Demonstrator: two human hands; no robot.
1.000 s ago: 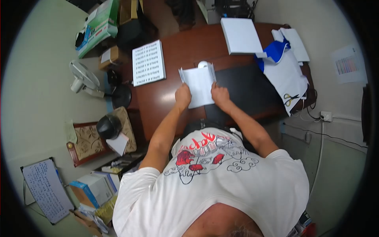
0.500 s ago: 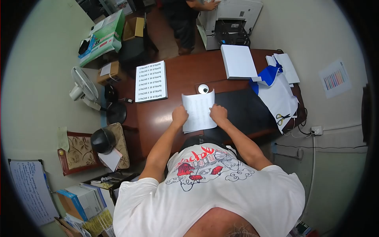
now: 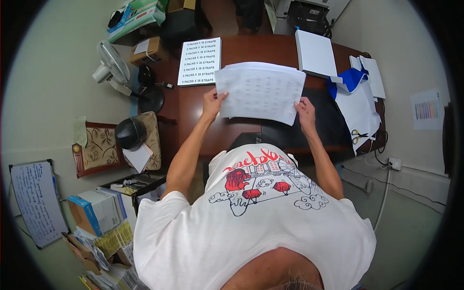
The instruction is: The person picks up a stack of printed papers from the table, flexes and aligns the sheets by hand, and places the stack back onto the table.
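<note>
A small sheaf of paper sheets [image 3: 260, 94] is held up sideways over the desk, faint rows of print showing on its near side. My left hand [image 3: 212, 103] pinches its left edge, with the thumb on the near face. At the lower right edge, my right hand [image 3: 305, 114] grips the same sheets between thumb and fingers. Just beyond the sheets' left end lies a stack of printed sheets [image 3: 199, 62] reading "5 PACKS X 38 STRAPS". A thick stack of blank white paper [image 3: 316, 53] lies beyond my right hand.
On the brown desk [image 3: 193, 130] is a black mat [image 3: 321, 130]. To the right lie a blue and white wrapper [image 3: 355, 96] and scissors [image 3: 358, 137]. At left stand a fan [image 3: 111, 63] and a chair with a black helmet [image 3: 130, 134]. A printer [image 3: 314, 17] stands behind.
The sheets have turned from upright to sideways, and my hands have moved farther apart along them. My head view has shifted, so the far person is now mostly cut off.
</note>
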